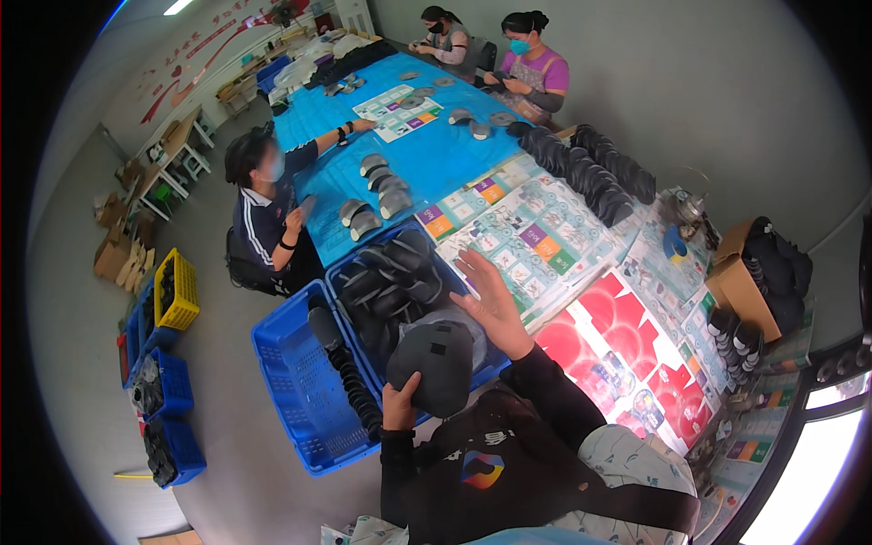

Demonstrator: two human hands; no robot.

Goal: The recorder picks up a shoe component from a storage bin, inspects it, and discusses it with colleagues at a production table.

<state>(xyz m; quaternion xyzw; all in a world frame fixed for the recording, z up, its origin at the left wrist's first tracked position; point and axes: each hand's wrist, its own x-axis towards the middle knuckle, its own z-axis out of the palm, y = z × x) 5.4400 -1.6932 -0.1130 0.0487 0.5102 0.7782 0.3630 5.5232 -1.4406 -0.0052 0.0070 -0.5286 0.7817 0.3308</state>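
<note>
My left hand (401, 401) grips the lower left edge of a dark grey, rounded, cap-like shell (431, 368) with a few small black square marks near its top. It is held above the near edge of a blue crate (495, 368). Just to the right of the shell, my right hand (492, 302) is raised with fingers spread and nothing in it. Many black curved pieces (386, 277) lie heaped in that crate, some beside clear plastic. What exactly the shell is I cannot make out.
A second blue crate (295, 391) at the left holds a long nested stack of black pieces (350, 377). Beyond is a blue-covered table (436, 173) with grey curved pieces; a person in a dark shirt (268, 209) and two others sit around it. Black stacks (581, 173) stand far right.
</note>
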